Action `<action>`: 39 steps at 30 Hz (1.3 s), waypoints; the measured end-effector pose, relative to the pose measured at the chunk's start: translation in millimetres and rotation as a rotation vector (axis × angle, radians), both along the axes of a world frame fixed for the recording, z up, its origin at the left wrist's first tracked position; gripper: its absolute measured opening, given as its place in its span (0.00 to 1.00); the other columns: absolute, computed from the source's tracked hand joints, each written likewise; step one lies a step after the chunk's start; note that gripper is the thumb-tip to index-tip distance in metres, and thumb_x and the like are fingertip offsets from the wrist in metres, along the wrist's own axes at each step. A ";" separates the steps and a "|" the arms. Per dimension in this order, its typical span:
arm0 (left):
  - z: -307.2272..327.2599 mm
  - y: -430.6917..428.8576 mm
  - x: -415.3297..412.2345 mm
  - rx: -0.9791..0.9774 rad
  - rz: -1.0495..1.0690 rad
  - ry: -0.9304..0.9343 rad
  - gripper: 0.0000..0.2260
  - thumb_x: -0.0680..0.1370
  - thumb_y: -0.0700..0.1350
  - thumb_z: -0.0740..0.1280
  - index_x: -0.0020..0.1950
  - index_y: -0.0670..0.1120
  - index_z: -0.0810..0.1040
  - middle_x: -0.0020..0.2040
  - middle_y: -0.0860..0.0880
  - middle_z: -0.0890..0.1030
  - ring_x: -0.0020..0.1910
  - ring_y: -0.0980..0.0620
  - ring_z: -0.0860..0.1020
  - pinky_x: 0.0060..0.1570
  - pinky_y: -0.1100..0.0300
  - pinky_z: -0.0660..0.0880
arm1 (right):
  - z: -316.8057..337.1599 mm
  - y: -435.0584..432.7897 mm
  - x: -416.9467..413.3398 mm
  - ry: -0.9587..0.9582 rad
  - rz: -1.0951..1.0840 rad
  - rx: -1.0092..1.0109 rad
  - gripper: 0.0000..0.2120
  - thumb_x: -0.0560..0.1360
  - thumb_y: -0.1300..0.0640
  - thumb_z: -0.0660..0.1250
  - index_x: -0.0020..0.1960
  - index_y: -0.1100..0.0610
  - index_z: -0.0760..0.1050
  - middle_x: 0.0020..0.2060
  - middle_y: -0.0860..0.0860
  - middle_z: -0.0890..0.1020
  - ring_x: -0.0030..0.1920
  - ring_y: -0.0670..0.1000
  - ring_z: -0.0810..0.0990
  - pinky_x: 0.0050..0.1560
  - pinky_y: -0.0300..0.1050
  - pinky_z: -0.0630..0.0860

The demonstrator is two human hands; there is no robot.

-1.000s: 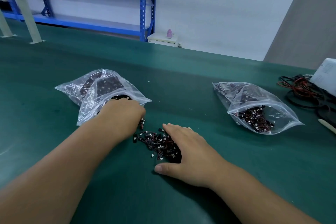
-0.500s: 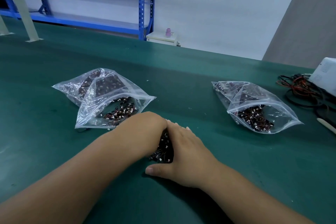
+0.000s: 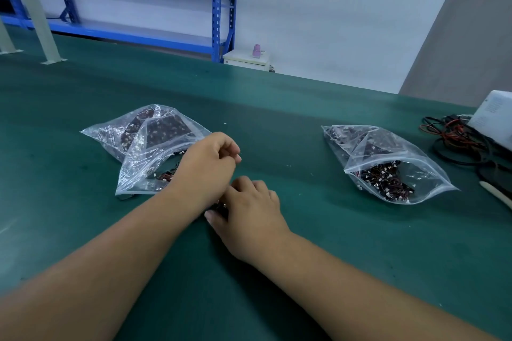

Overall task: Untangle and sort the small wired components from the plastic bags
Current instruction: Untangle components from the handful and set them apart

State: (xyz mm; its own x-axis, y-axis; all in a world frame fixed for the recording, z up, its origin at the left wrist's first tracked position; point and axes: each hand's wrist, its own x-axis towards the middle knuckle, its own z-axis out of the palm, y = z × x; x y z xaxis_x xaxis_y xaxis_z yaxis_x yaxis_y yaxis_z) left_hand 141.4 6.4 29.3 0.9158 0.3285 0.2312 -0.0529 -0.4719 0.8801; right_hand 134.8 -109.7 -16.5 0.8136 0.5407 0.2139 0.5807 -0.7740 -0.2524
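Two clear zip bags hold small black-and-red wired components: the left bag (image 3: pixel 149 152) and the right bag (image 3: pixel 388 166), both lying on the green table (image 3: pixel 304 119). My left hand (image 3: pixel 207 166) hovers at the left bag's mouth with fingers curled; what it holds, if anything, is hidden. Just below it, my right hand (image 3: pixel 249 213) curls over a loose pile of wired components (image 3: pixel 220 206), of which only a dark sliver shows by the thumb.
A tangle of black and red cables (image 3: pixel 460 141) and a white box (image 3: pixel 493 119) sit at the right edge, with a white stick (image 3: pixel 496 194) near them. Blue shelving (image 3: pixel 219 8) and grey posts (image 3: pixel 36 8) stand behind the table.
My left hand left the bag mouth, met the right over the loose pile, then lifted up and away with curled fingers. The right hand closed over the pile, hiding it.
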 end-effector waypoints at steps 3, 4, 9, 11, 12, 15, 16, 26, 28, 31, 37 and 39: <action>-5.0 -4.3 1.0 -0.031 -0.029 -0.041 0.12 0.73 0.36 0.63 0.42 0.54 0.77 0.41 0.58 0.83 0.46 0.53 0.82 0.50 0.47 0.80 | 3.0 -4.7 7.8 -0.055 0.012 0.009 0.13 0.78 0.41 0.60 0.57 0.47 0.74 0.52 0.50 0.73 0.52 0.57 0.71 0.49 0.51 0.67; -7.5 -6.5 0.9 -0.037 -0.046 -0.050 0.11 0.74 0.37 0.64 0.42 0.54 0.77 0.42 0.57 0.84 0.47 0.54 0.82 0.52 0.48 0.79 | 4.0 -8.2 10.1 -0.069 0.040 0.001 0.13 0.78 0.42 0.60 0.57 0.48 0.74 0.52 0.51 0.74 0.51 0.58 0.72 0.45 0.49 0.66; -21.2 -18.1 1.4 -0.019 -0.133 -0.052 0.05 0.79 0.47 0.66 0.45 0.53 0.79 0.45 0.55 0.84 0.50 0.53 0.81 0.56 0.49 0.76 | 9.0 -38.5 21.2 -0.100 0.122 -0.087 0.14 0.78 0.42 0.60 0.56 0.49 0.76 0.49 0.51 0.76 0.44 0.58 0.77 0.36 0.48 0.69; -25.0 -22.4 1.1 -0.066 -0.151 -0.026 0.06 0.81 0.47 0.64 0.47 0.51 0.79 0.47 0.54 0.84 0.51 0.50 0.81 0.58 0.46 0.75 | 9.2 -53.5 26.2 -0.112 0.094 -0.076 0.13 0.78 0.42 0.61 0.52 0.50 0.77 0.45 0.50 0.75 0.43 0.58 0.78 0.38 0.49 0.73; -26.1 -25.0 0.6 -0.112 -0.156 -0.007 0.06 0.81 0.47 0.63 0.47 0.50 0.79 0.48 0.54 0.84 0.52 0.50 0.81 0.59 0.46 0.75 | 9.1 -60.9 29.2 -0.112 0.063 -0.058 0.13 0.77 0.42 0.62 0.51 0.50 0.77 0.44 0.50 0.75 0.44 0.58 0.78 0.39 0.50 0.75; -26.5 -34.4 -2.1 -0.325 -0.154 0.047 0.09 0.83 0.49 0.61 0.50 0.50 0.79 0.51 0.53 0.84 0.57 0.50 0.80 0.62 0.50 0.75 | 10.2 -79.8 41.4 -0.089 -0.069 0.049 0.11 0.77 0.44 0.65 0.47 0.51 0.76 0.42 0.49 0.75 0.45 0.55 0.76 0.43 0.50 0.75; -25.4 -37.7 -3.7 -0.414 -0.152 0.061 0.09 0.83 0.50 0.60 0.51 0.50 0.79 0.53 0.53 0.84 0.58 0.50 0.80 0.62 0.52 0.75 | 11.2 -84.2 44.3 -0.075 -0.115 0.140 0.10 0.77 0.45 0.67 0.44 0.51 0.76 0.41 0.48 0.75 0.43 0.53 0.76 0.42 0.49 0.74; -19.4 -65.8 -25.8 -1.497 -0.632 0.615 0.40 0.76 0.74 0.51 0.66 0.41 0.75 0.62 0.37 0.77 0.56 0.38 0.80 0.54 0.45 0.78 | 46.8 -52.1 8.0 0.310 -0.067 1.291 0.09 0.70 0.50 0.71 0.34 0.50 0.76 0.25 0.42 0.69 0.27 0.42 0.66 0.28 0.35 0.65; -19.2 -61.7 -26.5 -1.554 -0.628 0.606 0.37 0.76 0.72 0.53 0.60 0.42 0.81 0.59 0.39 0.80 0.54 0.39 0.81 0.55 0.46 0.78 | 42.2 -47.6 2.2 0.285 -0.020 1.174 0.06 0.70 0.50 0.71 0.36 0.49 0.77 0.28 0.41 0.74 0.30 0.40 0.71 0.33 0.34 0.69; -21.4 -58.2 -22.7 -1.541 -0.541 0.560 0.26 0.77 0.65 0.59 0.52 0.45 0.84 0.53 0.44 0.83 0.49 0.43 0.83 0.51 0.49 0.80 | 30.1 -51.5 5.6 0.106 0.032 0.820 0.06 0.69 0.48 0.71 0.38 0.49 0.79 0.36 0.44 0.78 0.42 0.45 0.78 0.45 0.41 0.74; -27.0 -54.0 -16.3 -1.580 -0.443 0.556 0.28 0.78 0.63 0.59 0.54 0.40 0.84 0.54 0.41 0.83 0.47 0.42 0.84 0.47 0.49 0.82 | 19.0 -67.7 18.0 -0.118 0.099 0.473 0.13 0.74 0.42 0.65 0.48 0.49 0.81 0.49 0.43 0.80 0.55 0.50 0.75 0.57 0.54 0.71; -27.9 -51.3 -14.8 -1.577 -0.462 0.531 0.30 0.78 0.64 0.59 0.57 0.38 0.83 0.55 0.39 0.82 0.47 0.41 0.84 0.46 0.49 0.82 | 18.5 -70.9 20.9 -0.115 0.098 0.503 0.16 0.74 0.41 0.65 0.53 0.50 0.81 0.54 0.43 0.79 0.59 0.50 0.75 0.60 0.54 0.71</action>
